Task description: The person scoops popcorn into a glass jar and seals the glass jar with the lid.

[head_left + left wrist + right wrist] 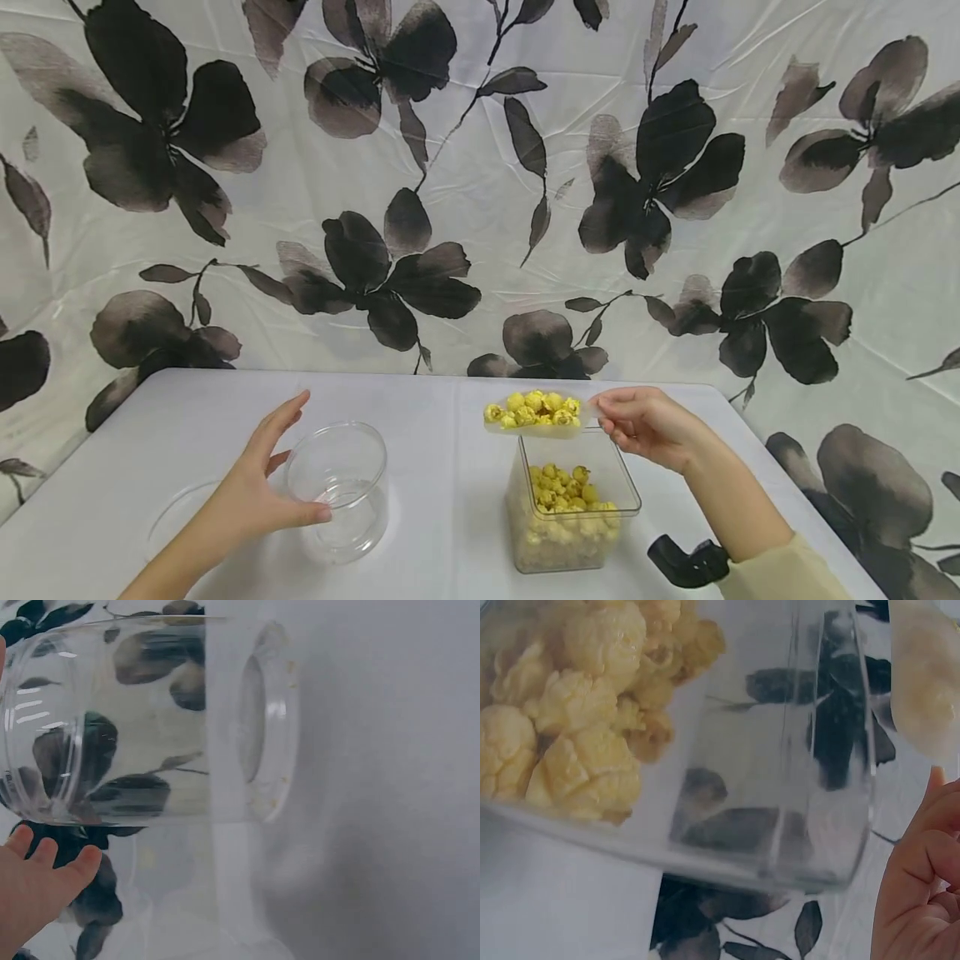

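My right hand (651, 427) pinches the end of a translucent scoop (551, 431), which carries a heap of yellow popcorn (534, 407) above the back rim of a clear square container (561, 560). More popcorn (585, 742) fills the lower part of that container, seen close up in the right wrist view. My left hand (251, 492) is spread beside a clear round jar (351, 533), thumb in front of it and fingers behind its left side. The left wrist view shows several fingertips apart from the jar wall; whether the thumb touches is unclear. No popcorn is visible inside the jar.
A clear round rim, perhaps a lid (168, 512), lies partly hidden behind my left hand. The white-covered table (450, 467) ends at a floral curtain (442, 192). A black strap-like piece (688, 562) sits by my right wrist.
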### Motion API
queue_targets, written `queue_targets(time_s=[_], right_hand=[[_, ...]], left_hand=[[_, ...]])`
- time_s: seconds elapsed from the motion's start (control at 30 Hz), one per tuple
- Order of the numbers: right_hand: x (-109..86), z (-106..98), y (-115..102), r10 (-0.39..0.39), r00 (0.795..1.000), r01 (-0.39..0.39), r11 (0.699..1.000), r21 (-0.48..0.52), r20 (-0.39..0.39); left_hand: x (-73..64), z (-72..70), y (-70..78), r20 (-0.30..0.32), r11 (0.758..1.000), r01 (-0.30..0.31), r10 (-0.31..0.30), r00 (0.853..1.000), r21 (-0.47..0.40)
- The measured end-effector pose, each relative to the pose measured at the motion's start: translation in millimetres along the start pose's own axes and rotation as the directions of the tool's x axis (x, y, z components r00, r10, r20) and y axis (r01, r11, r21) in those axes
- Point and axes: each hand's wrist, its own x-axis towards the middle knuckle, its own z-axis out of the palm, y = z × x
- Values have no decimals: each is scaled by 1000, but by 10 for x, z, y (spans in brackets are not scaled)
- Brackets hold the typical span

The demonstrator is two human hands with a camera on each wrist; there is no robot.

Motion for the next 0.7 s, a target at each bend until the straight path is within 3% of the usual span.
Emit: queue_targets(time_s=[0.33,0.47,0.7], right_hand=[[134,164,15,16,1000,-17,997,-69,-16],[200,264,12,43,998,-46,997,-67,-42],[332,408,40,39,999,-41,996,-75,-31]], left_hand=[[-101,107,-186,66,1000,2,-1,998,-6],[-125,142,-215,60,1000,-4,3,998,22],[-121,169,-270,44,1000,-17,18,999,-24]])
